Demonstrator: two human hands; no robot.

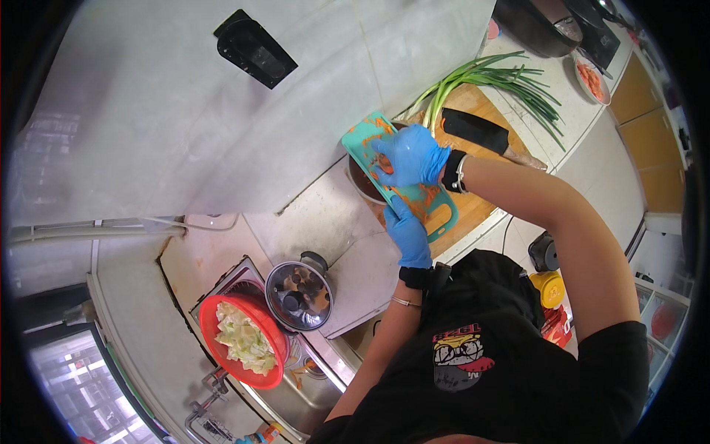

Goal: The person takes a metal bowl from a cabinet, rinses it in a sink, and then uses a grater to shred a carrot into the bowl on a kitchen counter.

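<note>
My left hand, in a blue glove, grips the edge of a teal plastic chopping board near its handle. The board lies across a round metal-rimmed vessel with a dark inside. Orange shreds, seemingly carrot, are spread over the board. My right hand, also gloved in blue, reaches onto the board with thumb and forefinger around a clump of orange shreds. Whether it grips them or only pushes them, I cannot tell. Under the board is a wooden cutting board.
A cleaver and spring onions lie at the right. A lidded pot stands by a red basket of chopped cabbage over the sink. A bowl of orange-pink food sits far right. The tiled wall rises behind.
</note>
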